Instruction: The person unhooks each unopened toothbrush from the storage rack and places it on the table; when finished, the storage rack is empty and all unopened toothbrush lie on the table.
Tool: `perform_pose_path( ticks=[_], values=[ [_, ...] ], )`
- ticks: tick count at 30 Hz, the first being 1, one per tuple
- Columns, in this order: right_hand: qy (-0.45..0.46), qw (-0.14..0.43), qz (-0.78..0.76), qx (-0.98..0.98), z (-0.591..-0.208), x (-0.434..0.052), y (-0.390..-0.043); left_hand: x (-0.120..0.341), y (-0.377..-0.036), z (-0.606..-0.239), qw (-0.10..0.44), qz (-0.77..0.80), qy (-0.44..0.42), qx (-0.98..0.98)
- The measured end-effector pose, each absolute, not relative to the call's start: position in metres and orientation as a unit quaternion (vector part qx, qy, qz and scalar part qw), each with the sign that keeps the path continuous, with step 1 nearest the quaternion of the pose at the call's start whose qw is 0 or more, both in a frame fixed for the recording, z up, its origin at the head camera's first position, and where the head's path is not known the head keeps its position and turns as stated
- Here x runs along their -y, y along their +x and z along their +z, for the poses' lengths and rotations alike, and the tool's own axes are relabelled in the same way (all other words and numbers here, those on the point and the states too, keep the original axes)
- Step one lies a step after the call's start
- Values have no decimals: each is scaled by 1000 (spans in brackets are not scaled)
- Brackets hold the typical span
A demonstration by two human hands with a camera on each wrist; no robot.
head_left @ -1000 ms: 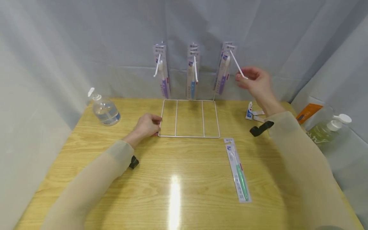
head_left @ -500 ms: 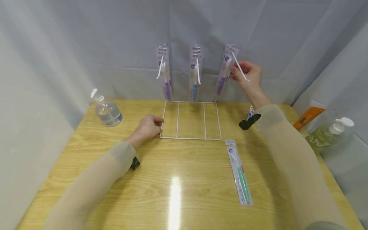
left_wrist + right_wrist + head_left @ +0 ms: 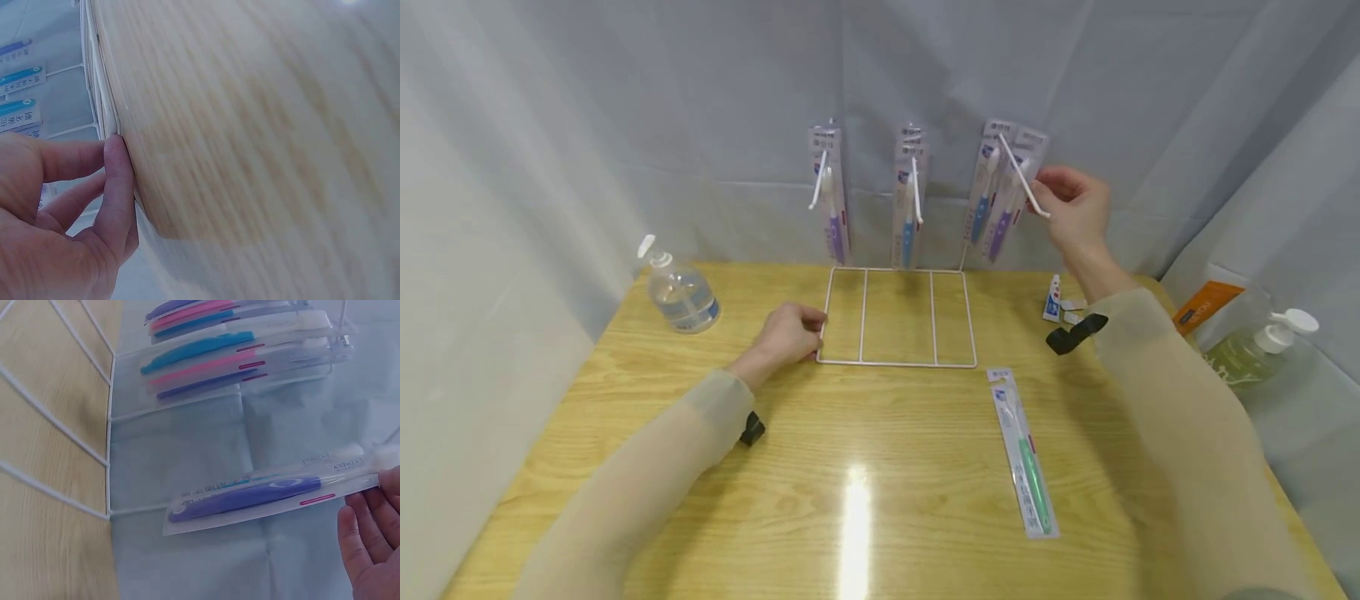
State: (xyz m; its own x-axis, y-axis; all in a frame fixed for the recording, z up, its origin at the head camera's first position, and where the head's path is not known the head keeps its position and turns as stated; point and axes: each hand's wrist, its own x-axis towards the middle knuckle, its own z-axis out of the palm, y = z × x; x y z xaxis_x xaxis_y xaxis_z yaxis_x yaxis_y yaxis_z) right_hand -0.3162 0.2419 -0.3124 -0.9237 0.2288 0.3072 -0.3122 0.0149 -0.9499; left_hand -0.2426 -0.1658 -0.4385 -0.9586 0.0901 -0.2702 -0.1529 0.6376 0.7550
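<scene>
A white wire rack [image 3: 897,362] stands on the wooden table, with packaged toothbrushes hanging from three hooks. My left hand [image 3: 786,331] grips the front left corner of its base; the fingers [image 3: 116,187] press against the wire [image 3: 102,119]. At the right hook [image 3: 1021,177], my raised right hand [image 3: 1072,206] pinches the top of a purple toothbrush pack [image 3: 1004,215], which hangs a little apart from a blue pack [image 3: 981,204] behind it. In the right wrist view the purple pack [image 3: 262,495] ends at my fingertips [image 3: 365,540], and other packs [image 3: 237,353] hang beyond.
A green toothbrush pack [image 3: 1023,454] lies flat on the table at front right. A water bottle [image 3: 679,292] stands at back left. At the right are a small toothpaste tube [image 3: 1054,298], an orange box [image 3: 1206,304] and a pump bottle [image 3: 1262,346]. Grey curtains enclose the table.
My right hand moved in to the right hook's packs, then drew back to the right with the purple pack, which now hangs apart from the blue one. The left hand has stayed put.
</scene>
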Motion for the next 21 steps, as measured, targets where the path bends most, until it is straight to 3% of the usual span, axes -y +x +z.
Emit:
perform_pose_path(
  ticks=[4, 12, 21],
  values=[
    [37, 200, 678, 706, -317, -254, -298, 165, -244, -439, 142, 423, -17, -895],
    [69, 118, 620, 773, -341, -264, -250, 166, -246, -439, 142, 419, -17, -897],
    [1, -135, 608, 782, -387, -244, -204, 170, -245, -438, 131, 414, -8, -901]
  ],
)
